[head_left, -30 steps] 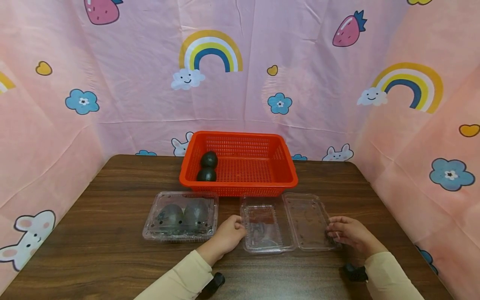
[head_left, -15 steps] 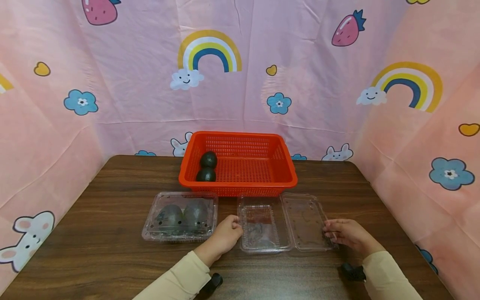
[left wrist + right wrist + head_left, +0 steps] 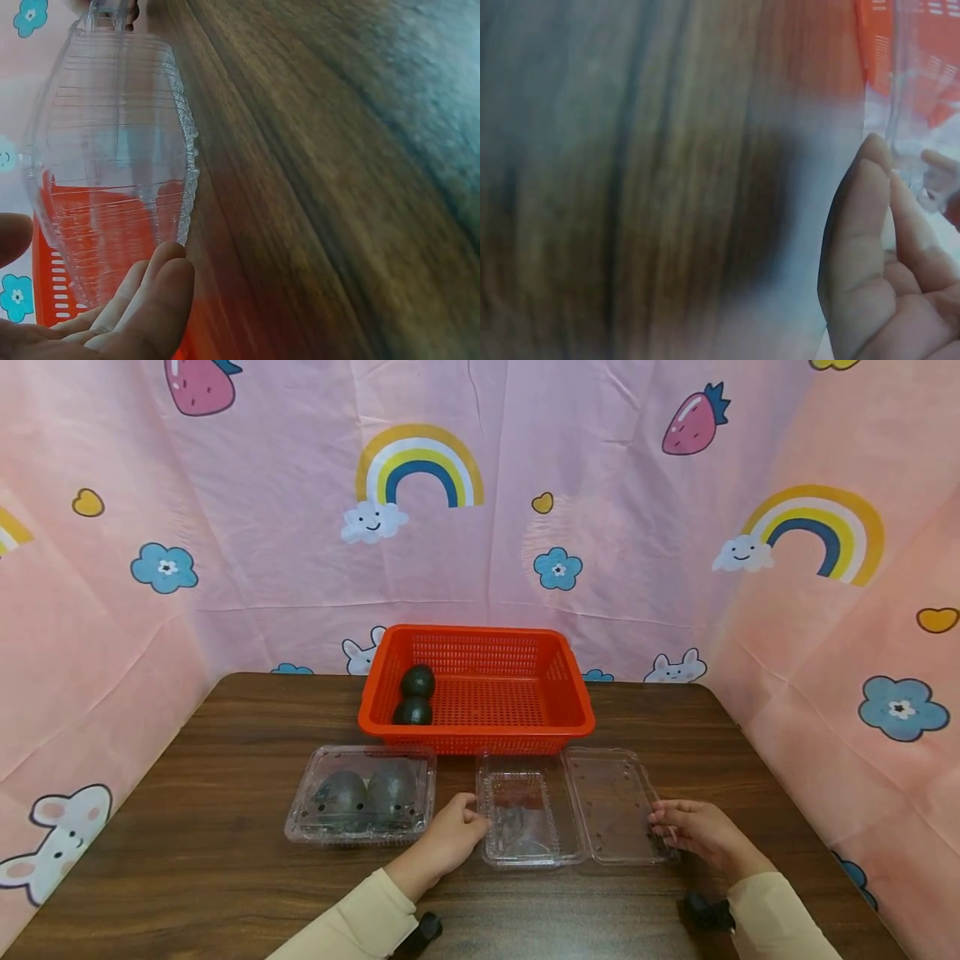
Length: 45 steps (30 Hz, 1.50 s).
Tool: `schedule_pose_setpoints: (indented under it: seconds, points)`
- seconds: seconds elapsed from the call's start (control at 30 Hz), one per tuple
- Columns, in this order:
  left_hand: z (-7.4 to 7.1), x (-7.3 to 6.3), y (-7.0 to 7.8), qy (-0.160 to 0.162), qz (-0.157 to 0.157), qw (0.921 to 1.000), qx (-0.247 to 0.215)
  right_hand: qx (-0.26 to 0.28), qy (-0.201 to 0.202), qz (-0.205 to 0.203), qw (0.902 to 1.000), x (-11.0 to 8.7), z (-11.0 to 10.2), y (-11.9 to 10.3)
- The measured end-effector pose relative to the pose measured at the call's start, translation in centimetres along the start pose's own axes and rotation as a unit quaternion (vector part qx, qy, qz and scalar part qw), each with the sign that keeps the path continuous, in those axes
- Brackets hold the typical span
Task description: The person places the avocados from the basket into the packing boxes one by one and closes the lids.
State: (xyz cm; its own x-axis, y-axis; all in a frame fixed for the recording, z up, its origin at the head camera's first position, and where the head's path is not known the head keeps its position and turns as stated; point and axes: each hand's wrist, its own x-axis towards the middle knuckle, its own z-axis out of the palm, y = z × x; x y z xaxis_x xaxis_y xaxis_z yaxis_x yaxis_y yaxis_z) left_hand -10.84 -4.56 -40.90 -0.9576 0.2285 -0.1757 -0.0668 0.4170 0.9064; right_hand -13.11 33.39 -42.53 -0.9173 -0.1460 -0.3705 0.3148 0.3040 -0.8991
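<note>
The left hand (image 3: pixel 448 837) is at the left side of a clear plastic box (image 3: pixel 525 818) on the near half of the table (image 3: pixel 247 793). In the left wrist view its fingers (image 3: pixel 161 300) reach out fairly straight, their tips at the lower part of the box wall, and the thumb stands apart; it is not gripping the box. The right hand (image 3: pixel 701 837) is at the other end, its finger and thumb bent together to pinch the right edge of the lid (image 3: pixel 611 806).

The box lies opened out, with the base on the left and the lid folded over to the right, joined along the middle. Its far side is just beside the near wall of a red basket (image 3: pixel 480 729).

To the left of the left hand sits a closed box (image 3: pixel 360 835), also clear, with 2 dark fruits (image 3: pixel 345 793) side by side inside. In the basket, 2 more fruits (image 3: pixel 417 681) rest at the left end, 1 nearer and 1 farther.

Pale sleeves (image 3: pixel 352 918) cover both arms, and a black object (image 3: pixel 707 912) shows just below the right wrist. A pink cloth (image 3: pixel 487 552) with rainbows, strawberries and flowers hangs around the far, left and right sides.
</note>
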Motion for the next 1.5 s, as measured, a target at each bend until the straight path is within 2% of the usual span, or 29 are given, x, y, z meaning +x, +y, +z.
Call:
schedule_pose_setpoints:
  seconds: [0.4,0.5,0.57,0.77,0.9,1.03,1.3,1.5]
  points:
    - [-1.3,-1.7,0.1,-0.062,-0.01,0.998,0.004,-0.005,0.002,-0.007,1.0,-0.5,-0.2,-0.1]
    - [-1.7,-2.1,0.1,-0.065,-0.015,0.9976,0.015,-0.006,0.008,-0.001,0.9999,-0.7,-0.3,-0.1]
    - [-2.1,-2.4,0.2,-0.064,-0.011,0.9975,0.028,-0.005,0.014,0.003,0.9999,-0.8,-0.2,-0.2]
    - [-3.2,-3.2,0.8,-0.06,0.034,0.996,0.058,-0.004,0.018,0.001,0.9998,-1.2,-0.1,-0.6]
    - [-3.8,-3.4,1.5,-0.059,0.036,0.9958,0.06,0.002,0.018,-0.005,0.9998,-1.4,-0.1,-0.8]
    - [-4.5,-3.3,1.9,-0.046,0.033,0.9966,0.06,0.007,0.017,-0.008,0.9998,-1.4,0.0,-1.0]
    - [-6.4,-2.9,3.3,0.008,0.031,0.9971,0.069,0.013,0.024,-0.01,0.9996,-1.4,0.2,-1.3]
    - [-8.3,-2.6,4.4,0.024,0.048,0.9941,0.094,0.018,0.025,-0.012,0.9995,-1.5,0.2,-1.5]
